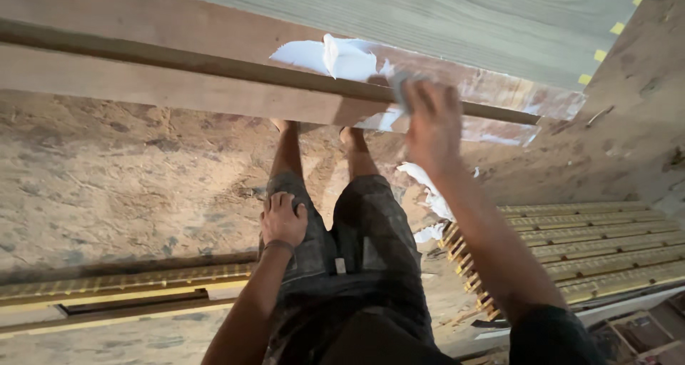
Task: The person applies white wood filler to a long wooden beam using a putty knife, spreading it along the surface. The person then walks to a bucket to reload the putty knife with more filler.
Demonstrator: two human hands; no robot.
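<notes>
Dusty, mottled concrete floor [107,179] fills the view, seen from above past the person's own dark shorts [357,265] and bare legs. At about eight o'clock, long ridged wooden mouldings [128,283] lie flat on the floor. The left hand [283,219] rests near the centre, palm down on the left thigh, fingers curled loosely over the cloth and holding nothing. Across the top, from ten to two o'clock, runs a long wooden plank [143,87] with a dark groove along it and torn white paper [335,57] stuck to it at twelve. The right hand [432,119], blurred, presses a small grey pad [401,87] against the plank's edge at one o'clock, fingers closed around it. At four o'clock, more ridged mouldings [592,247] lie side by side.
</notes>
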